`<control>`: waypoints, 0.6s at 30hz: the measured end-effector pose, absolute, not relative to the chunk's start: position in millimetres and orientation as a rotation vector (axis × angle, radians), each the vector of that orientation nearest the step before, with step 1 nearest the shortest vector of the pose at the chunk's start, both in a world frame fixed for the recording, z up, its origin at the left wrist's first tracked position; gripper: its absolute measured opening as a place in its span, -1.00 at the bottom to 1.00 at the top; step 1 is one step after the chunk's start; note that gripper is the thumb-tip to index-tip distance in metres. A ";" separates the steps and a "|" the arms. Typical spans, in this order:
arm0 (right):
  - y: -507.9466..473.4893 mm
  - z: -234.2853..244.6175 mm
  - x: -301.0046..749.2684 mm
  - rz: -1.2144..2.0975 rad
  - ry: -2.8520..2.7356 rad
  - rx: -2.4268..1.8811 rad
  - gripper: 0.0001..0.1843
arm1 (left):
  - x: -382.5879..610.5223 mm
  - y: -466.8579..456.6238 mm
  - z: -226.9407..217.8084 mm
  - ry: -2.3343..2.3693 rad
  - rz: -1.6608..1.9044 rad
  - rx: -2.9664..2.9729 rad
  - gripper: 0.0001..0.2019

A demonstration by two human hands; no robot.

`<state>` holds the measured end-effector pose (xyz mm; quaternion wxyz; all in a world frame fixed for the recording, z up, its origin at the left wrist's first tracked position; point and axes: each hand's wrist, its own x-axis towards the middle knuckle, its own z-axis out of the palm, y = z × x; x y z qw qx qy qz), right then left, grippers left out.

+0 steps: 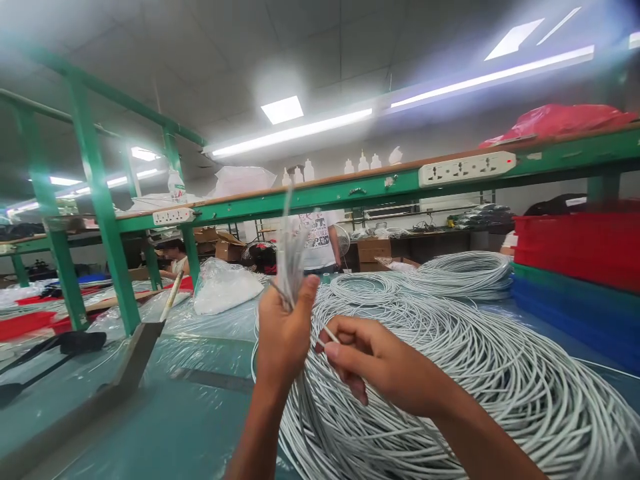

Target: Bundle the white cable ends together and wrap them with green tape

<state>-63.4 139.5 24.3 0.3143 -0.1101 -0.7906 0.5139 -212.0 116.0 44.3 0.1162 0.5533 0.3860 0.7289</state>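
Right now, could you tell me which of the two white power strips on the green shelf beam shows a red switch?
The long white power strip on the right; the smaller left strip shows no red.

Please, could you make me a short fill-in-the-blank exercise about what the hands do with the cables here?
1. The left hand holds a bundle of cable ends that point ____.
2. The right hand pinches only ____ white cable.
3. The shelf frame is painted ____.
Missing words: up; one; green.
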 end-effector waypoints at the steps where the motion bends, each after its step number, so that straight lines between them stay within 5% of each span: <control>1: 135.0 27.0 -61.9 1.379 -2.014 -0.248 -0.73 | -208.2 113.1 43.5 1.187 2.102 1.693 -0.62; 6: 128.0 33.4 -55.8 1.354 -1.821 -0.197 -0.75 | -199.7 104.8 45.4 1.228 2.075 1.742 -0.64; 12: 126.4 34.9 -47.6 0.816 -2.212 -0.471 -0.74 | -209.6 114.1 44.1 1.187 1.974 1.569 -0.59; 18: 127.7 45.6 -23.4 0.707 -2.567 -0.571 -0.75 | -221.5 119.4 52.3 0.874 2.164 1.271 -0.57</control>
